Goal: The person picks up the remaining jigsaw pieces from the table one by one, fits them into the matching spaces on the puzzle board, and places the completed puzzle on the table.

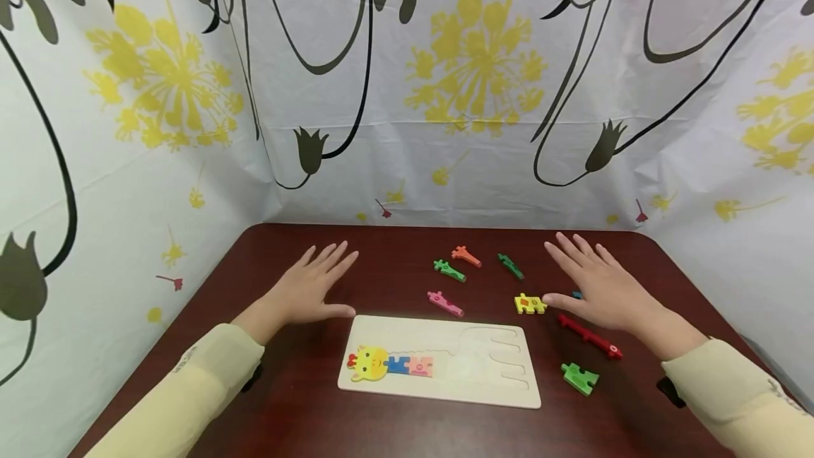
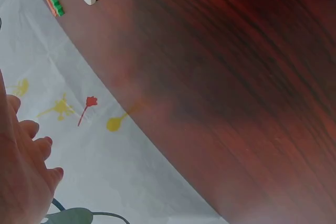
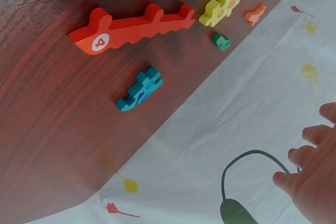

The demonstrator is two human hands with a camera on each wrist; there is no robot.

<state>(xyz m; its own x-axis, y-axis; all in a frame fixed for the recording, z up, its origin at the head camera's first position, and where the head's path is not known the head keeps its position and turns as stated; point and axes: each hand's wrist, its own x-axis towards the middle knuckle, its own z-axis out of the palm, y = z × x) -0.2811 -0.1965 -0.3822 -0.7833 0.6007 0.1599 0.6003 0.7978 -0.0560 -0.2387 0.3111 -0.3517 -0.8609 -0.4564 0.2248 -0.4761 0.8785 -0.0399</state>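
Note:
My left hand [image 1: 305, 292] is spread with straight fingers over the table's left side, its thumb by the top left corner of a pale wooden puzzle board [image 1: 470, 380]. On that board a yellow giraffe head piece [image 1: 369, 363], a blue piece [image 1: 398, 365] and a pink piece [image 1: 421, 366] sit joined in a row. My right hand [image 1: 600, 292] is spread likewise on the right, holding nothing. Its thumb overlaps the edge of a yellow puzzle piece [image 1: 529, 304]. A long red piece [image 1: 591, 338] lies just below it; a teal piece [image 3: 140, 88], mostly hidden in the head view, shows beside the red one.
Behind the board lie a pink piece [image 1: 445, 303], a green piece [image 1: 449, 271], an orange piece [image 1: 466, 256] and a dark green piece [image 1: 511, 266]. A light green piece [image 1: 579, 379] lies right of the board. Patterned white cloth [image 1: 394, 97] hangs around the dark table [image 1: 286, 401].

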